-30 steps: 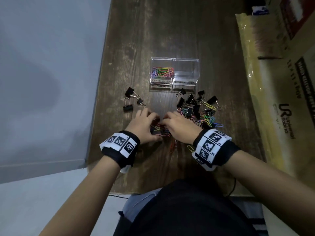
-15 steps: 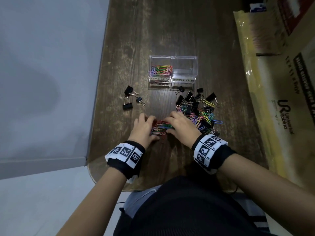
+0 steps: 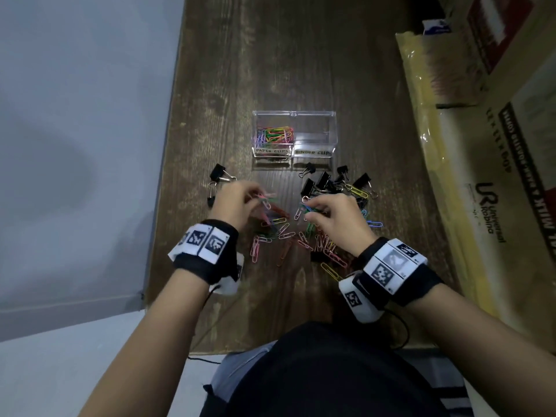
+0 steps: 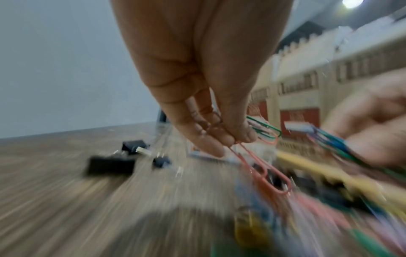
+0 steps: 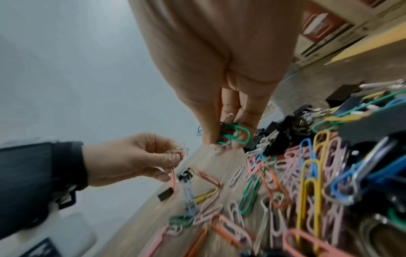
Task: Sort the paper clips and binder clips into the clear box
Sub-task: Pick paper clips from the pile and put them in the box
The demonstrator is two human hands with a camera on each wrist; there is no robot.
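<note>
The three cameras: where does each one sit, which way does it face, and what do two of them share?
Head: on the head, facing down at the table, box and clip piles; both forearms and hands show.
Left wrist: on the left wrist, looking along the left hand, which pinches paper clips; the right hand is blurred.
Right wrist: on the right wrist, looking along the right hand, which pinches clips; the left hand is at left.
Shared: all three show both hands.

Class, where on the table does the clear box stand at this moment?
In the head view the clear box stands mid-table, beyond both hands, with the pile of black binder clips just in front of its right compartment.
</note>
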